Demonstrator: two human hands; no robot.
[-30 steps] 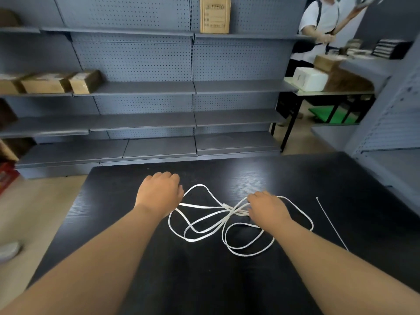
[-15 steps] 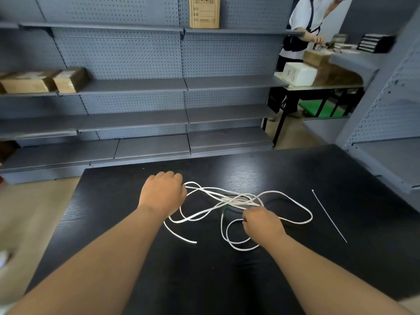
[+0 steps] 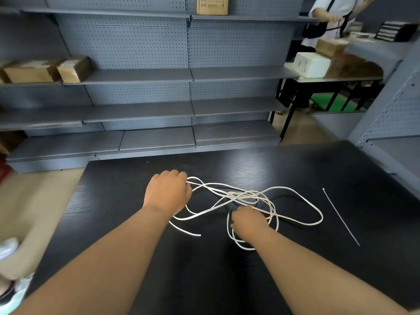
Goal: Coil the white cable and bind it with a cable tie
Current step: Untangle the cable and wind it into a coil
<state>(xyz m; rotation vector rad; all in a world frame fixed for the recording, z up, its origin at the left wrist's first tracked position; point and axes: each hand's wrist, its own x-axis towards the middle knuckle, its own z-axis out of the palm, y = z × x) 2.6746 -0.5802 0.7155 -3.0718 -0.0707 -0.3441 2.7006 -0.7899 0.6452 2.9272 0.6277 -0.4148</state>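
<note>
Bunches the white cable (image 3: 245, 195) tighter on the desk (image 3: 341, 169) than a second ago, with a loose end now trailing beside the left forearm: coiling only just begun. Clenches the left hand (image 3: 168, 193), knuckles up, round several strands; pinches a loop with the lower, nearer right hand (image 3: 248, 222). Leaves the cable tie (image 3: 341, 217) untouched, well to the right.
</note>
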